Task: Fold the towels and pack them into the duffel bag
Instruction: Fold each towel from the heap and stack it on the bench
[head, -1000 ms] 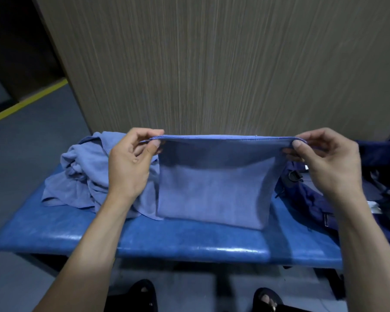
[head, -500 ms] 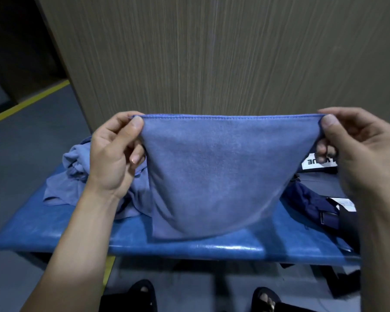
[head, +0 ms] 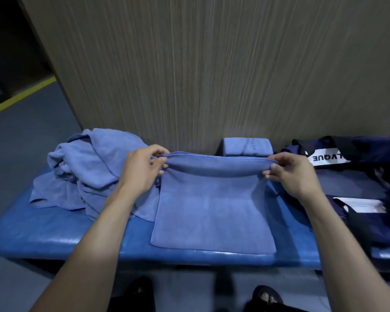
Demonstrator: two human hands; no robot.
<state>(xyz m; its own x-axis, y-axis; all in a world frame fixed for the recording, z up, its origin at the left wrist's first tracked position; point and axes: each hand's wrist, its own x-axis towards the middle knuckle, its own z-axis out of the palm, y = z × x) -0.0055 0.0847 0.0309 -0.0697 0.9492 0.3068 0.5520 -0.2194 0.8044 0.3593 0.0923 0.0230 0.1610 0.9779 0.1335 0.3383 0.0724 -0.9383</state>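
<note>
Readable text in one place only: white label on dark navy duffel bag, right edge of frame, level with the hands. Black block capitals, printed upside down and mirrored from this viewpoint; visible run reads roughly "LVQUE", first letters cut off by a fold of the bag. Second white patch lower on same bag, right of frame: lines of print too blurred to read. Faint embossed mark on folded towel against the wall, centre right: illegible. No numbers or signs legible elsewhere.
</note>
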